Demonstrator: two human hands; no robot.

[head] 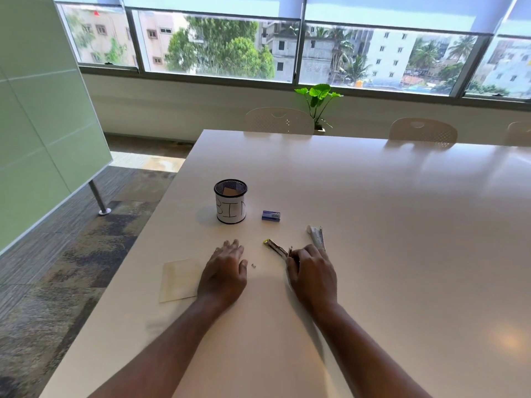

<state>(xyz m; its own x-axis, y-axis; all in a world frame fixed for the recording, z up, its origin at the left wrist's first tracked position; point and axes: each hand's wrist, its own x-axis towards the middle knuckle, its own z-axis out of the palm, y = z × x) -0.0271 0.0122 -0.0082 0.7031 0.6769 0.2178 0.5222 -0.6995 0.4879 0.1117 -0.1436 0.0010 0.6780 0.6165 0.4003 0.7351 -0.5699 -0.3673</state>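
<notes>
In the middle of the picture we pinched the thin silver stapler rail (275,248) with its yellow tip in our right hand (311,275), maybe to fill it, while our left hand (222,272) lay flat with straight fingers on the white table (373,225) beside it.

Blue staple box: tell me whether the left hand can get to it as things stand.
Probably yes. The left hand rests flat and holds nothing, only bare table lies between it and the blue staple box, and the mesh cup stands left of that path.
</notes>
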